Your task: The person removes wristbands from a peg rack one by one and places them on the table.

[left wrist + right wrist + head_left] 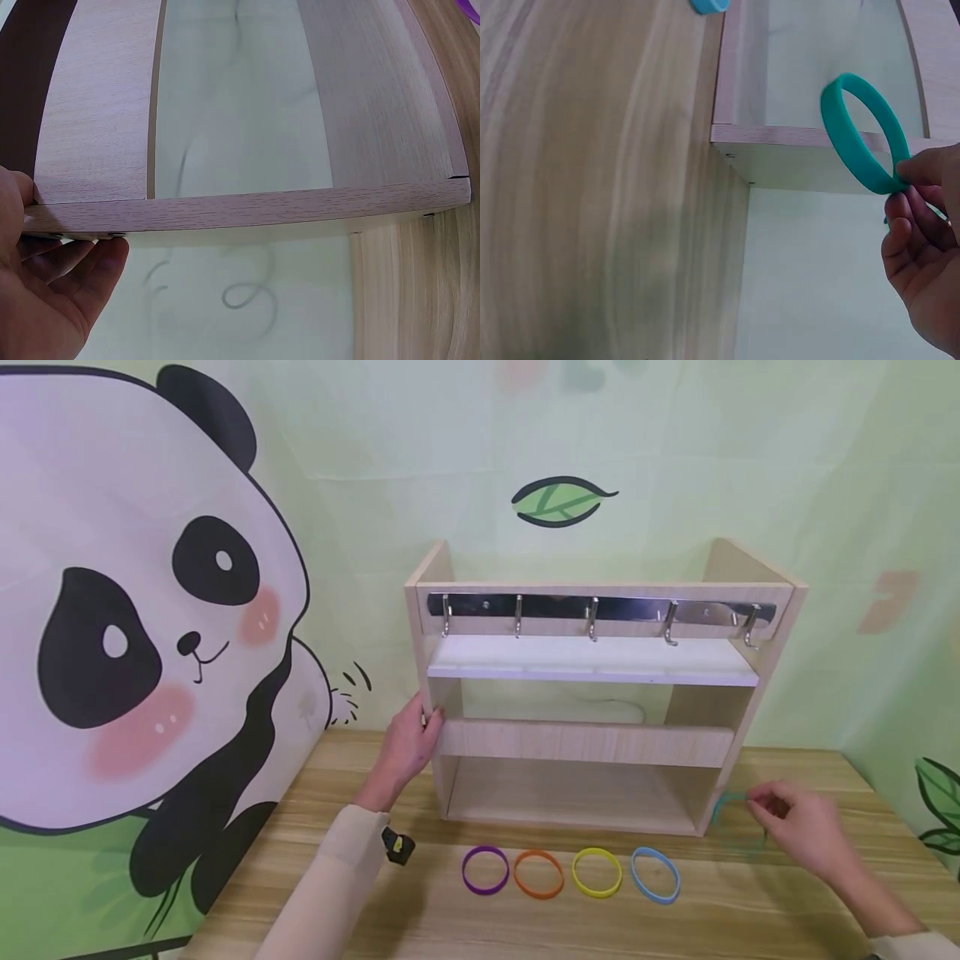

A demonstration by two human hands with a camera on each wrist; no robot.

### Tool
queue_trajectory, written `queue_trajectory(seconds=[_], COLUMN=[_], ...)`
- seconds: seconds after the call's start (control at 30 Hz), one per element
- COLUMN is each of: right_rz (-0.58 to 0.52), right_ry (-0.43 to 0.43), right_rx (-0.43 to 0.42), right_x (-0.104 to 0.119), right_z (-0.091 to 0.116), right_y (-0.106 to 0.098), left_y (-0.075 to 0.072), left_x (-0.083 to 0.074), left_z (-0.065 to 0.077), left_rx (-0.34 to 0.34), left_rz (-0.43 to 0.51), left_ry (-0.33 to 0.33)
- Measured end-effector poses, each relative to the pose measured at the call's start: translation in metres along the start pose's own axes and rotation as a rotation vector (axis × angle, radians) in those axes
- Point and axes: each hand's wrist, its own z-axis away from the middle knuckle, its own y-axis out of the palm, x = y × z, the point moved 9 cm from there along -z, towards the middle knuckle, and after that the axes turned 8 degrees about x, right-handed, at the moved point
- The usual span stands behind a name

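My right hand pinches a teal silicone wristband between thumb and fingertips, beside the shelf's lower right corner. In the head view the wristband looks thin and faint against the table. A small bit of teal also shows by the fingers in the right wrist view. With the thumb in front and fingers behind, my left hand grips the left side panel of a pale wooden shelf. Along the shelf's top front runs a metal hook rail with several bare hooks.
On the wooden table in front of the shelf lie a purple wristband, an orange wristband, a yellow wristband and a light blue wristband in a row. Behind hangs a pale green cloth with a panda print.
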Motion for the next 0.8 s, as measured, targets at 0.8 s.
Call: queue_trajectory(seconds=[0.8], right_rz=[-0.083], right_ry=[0.033], right_rx=[0.254], right_x=[-0.014], right_z=[0.024], right_y=[0.034], left_y=[0.001], left_x=[0.003], left_z=[-0.003], left_rx=[0.015], left_rz=[0.022], left_ry=[-0.024])
